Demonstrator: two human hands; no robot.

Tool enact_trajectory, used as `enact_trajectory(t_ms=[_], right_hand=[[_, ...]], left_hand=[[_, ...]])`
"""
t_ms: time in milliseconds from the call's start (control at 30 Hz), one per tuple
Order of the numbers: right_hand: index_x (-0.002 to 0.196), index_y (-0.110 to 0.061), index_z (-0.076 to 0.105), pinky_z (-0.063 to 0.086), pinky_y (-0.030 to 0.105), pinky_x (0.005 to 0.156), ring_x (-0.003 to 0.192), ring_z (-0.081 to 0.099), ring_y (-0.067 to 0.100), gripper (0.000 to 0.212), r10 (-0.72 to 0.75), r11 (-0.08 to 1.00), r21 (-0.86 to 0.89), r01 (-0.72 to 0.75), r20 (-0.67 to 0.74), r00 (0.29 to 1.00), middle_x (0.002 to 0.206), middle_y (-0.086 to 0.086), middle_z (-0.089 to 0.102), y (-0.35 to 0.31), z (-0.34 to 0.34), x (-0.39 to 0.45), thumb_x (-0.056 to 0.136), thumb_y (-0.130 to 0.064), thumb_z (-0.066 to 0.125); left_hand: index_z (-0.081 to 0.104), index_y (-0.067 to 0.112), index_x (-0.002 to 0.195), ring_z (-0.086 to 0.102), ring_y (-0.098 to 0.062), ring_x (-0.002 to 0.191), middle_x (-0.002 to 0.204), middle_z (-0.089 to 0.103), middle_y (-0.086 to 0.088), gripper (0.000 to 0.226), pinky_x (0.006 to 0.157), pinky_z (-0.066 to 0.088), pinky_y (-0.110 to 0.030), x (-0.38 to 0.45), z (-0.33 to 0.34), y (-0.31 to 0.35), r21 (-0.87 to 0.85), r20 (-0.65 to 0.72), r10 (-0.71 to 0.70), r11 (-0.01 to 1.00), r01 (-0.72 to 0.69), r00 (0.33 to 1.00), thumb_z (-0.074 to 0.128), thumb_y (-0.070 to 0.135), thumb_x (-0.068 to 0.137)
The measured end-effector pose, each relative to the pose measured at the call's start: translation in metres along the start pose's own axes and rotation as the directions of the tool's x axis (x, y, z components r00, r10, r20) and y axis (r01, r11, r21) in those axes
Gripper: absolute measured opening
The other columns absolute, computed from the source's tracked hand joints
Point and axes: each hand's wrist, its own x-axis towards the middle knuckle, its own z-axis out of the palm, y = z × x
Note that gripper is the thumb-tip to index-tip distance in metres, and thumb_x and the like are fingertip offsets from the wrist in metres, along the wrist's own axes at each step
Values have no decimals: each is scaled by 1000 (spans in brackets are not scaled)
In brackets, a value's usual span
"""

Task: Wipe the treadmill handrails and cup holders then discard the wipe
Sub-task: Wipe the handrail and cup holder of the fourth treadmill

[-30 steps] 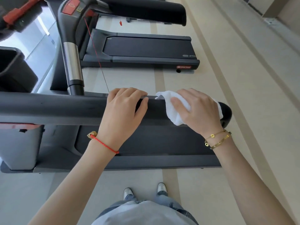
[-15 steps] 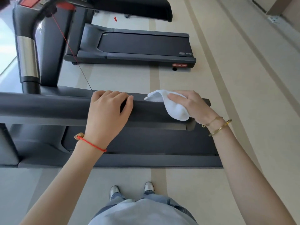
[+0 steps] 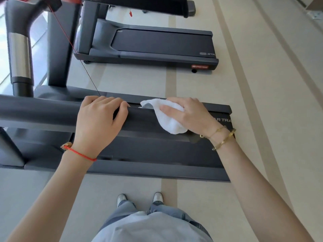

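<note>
While the left hand (image 3: 97,123) curls over the dark handrail (image 3: 40,110), gripping it, the right hand (image 3: 190,114) presses a white wipe (image 3: 167,119) against that same rail, fingers wrapped round the cloth. Both hands sit near each other on the rail, not touching. Beyond, a second treadmill (image 3: 157,44) stands on the pale floor (image 3: 262,102).

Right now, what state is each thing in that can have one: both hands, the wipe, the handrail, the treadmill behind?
left hand: curled over the handrail, gripping it.
right hand: holds the wipe, pressing it on the handrail.
wipe: white, bunched, draped over the rail's top and near side.
handrail: dark, lying level across the view.
far treadmill: nobody on it.
</note>
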Motion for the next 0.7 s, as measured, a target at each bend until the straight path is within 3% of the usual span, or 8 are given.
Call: enact_trajectory(t_ms=[200,367,500,633,700], right_hand=[[112,-34,60,46,30,75,89,56,12,24,-178,976,-163,144,-218,960,103,-11,59,9,15,-32,96,-47,48],[98,-32,64,45,34,67,78,58,20,32,-121,947,-306,92,-75,990,86,-7,64,-12,13,1,96,-55,42],[104,-34,61,42,30,61,75,56,19,32,-258,863,-479,158,-151,954,86,-7,59,-21,28,-6,97,-53,37],[112,-36,59,47,31,65,82,58,16,34,-247,905,-402,140,-229,942,96,-9,60,-3,17,-23,95,-55,37],[108,-32,62,50,36,69,82,60,16,33,-148,970,-227,88,-264,953,94,-9,63,12,10,-28,95,-53,40]], left_hand=[[68,12,79,58,-26,66,68,65,0,47,86,38,-33,0,0,1,14,5,3,1000,-4,1000,30,28,103],[68,13,79,58,-26,67,67,65,0,47,85,38,-33,0,2,0,15,-10,0,1000,1,1000,30,28,102],[68,13,78,58,-26,66,67,65,0,49,84,39,-34,0,3,-1,20,-2,-4,1000,4,1000,29,30,103],[68,14,79,57,-24,66,67,65,2,48,86,39,-32,0,2,-1,15,-10,-3,1000,3,1000,29,29,103],[68,14,79,57,-24,66,67,65,2,47,86,38,-31,0,2,0,14,-11,-7,1000,7,1000,30,28,103]])
